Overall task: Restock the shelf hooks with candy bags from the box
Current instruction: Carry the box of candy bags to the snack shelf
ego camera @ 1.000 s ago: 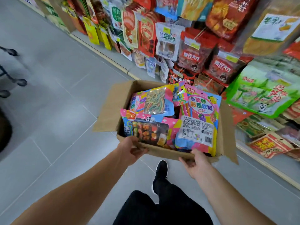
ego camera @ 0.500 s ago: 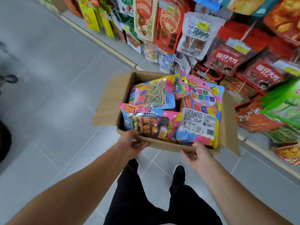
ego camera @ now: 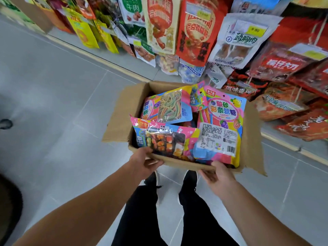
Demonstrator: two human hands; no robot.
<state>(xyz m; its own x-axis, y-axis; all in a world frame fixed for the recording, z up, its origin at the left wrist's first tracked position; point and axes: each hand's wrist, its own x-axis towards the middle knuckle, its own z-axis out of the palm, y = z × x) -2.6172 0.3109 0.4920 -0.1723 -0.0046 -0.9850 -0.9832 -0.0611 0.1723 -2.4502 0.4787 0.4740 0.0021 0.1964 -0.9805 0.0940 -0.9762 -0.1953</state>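
Observation:
An open cardboard box hangs in front of me, carried above the floor. My left hand grips its near edge at the left, and my right hand grips the same edge at the right. Several bright candy bags fill it: a rainbow-strip bag, a pink bag with a clear window, and a pink and blue bag standing at the right. The shelf hooks to my right and ahead carry hanging snack bags.
Grey floor tiles stretch to the left. A pale base strip runs along the shelf foot. My legs in black trousers and black shoes stand under the box. A dark round object sits at the lower left edge.
I have walked along the aisle with the box. The shelf bags slid to the right and closer in view. Both hands keep the same grip on the box.

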